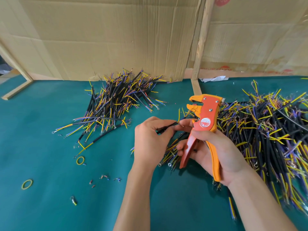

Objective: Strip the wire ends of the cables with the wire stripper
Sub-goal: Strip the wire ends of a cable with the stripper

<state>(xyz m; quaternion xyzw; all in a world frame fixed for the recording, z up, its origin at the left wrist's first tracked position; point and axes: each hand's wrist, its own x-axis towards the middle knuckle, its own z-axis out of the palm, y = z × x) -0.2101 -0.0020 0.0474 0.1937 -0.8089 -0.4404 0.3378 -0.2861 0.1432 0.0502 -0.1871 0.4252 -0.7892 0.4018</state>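
Scanning from the far left of the green-matted desk point(41, 130): two yellow rubber bands point(27, 184), bits of stripped insulation and a loose ring terminal lie well left of the orange-and-yellow wire stripper point(202, 124). Further back, left of the stripper, sits a smaller heap of short black cables with yellow, blue and brown cores point(116, 100), up against the brown cardboard backing point(116, 39).

Left hand point(150, 140): fingers point(164, 125) curled, pinching one black cable point(168, 126), its loose cores fanned out just below the stripper's head. Right hand point(215, 150): wrapped round the stripper's handles, which stand spread; head jaws look parted, nothing seated in them.

Right of the stripper: large heap of the same black multicore cables point(266, 130), spilling to the desk edge.

Step in hand, as I read it: sorting out one core and lining it up for the jaws. Next move needs a single core fed into the jaw slot, then a squeeze. Risk: neighbouring cores catching in the jaws too.
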